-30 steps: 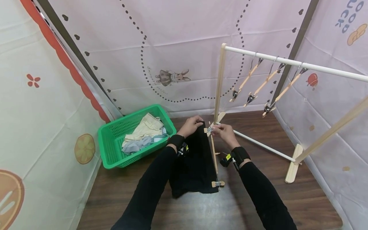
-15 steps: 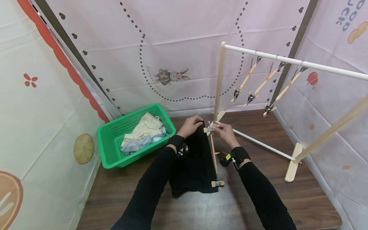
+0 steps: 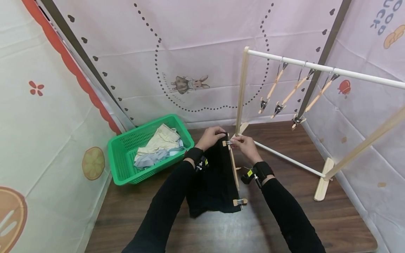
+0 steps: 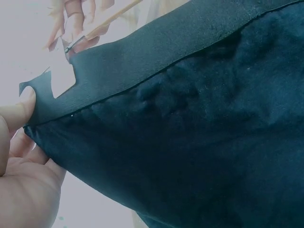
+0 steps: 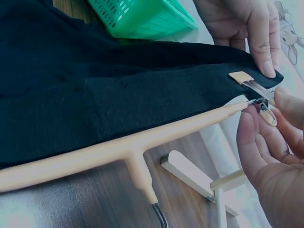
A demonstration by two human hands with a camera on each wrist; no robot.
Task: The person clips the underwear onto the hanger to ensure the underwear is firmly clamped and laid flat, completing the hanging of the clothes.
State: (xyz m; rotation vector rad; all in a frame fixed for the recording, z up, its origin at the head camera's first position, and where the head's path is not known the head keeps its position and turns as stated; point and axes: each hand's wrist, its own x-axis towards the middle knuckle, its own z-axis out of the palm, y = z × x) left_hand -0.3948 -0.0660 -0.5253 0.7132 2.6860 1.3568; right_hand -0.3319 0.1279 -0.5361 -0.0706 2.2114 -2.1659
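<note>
A black garment with a broad waistband lies on the dark wooden surface, seen in all views. Along that band runs a wooden clip hanger. My left hand pinches the waistband's far corner, thumb on top. My right hand pinches the hanger's far clip between thumb and fingers, and one clip pad lies over the waistband beside my left thumb. At the near end, the other clip sits on the waistband's near corner.
To the left stands a green basket holding cream and light blue cloths. A wood-and-white rack stands at the right. From its rail hang several clip hangers. Printed cloth walls enclose the surface.
My right hand has shifted slightly left, bringing the far clip and that hanger end farther onto the waistband corner. My left hand stays nearly in place. The hangers on the rail have swung slightly.
</note>
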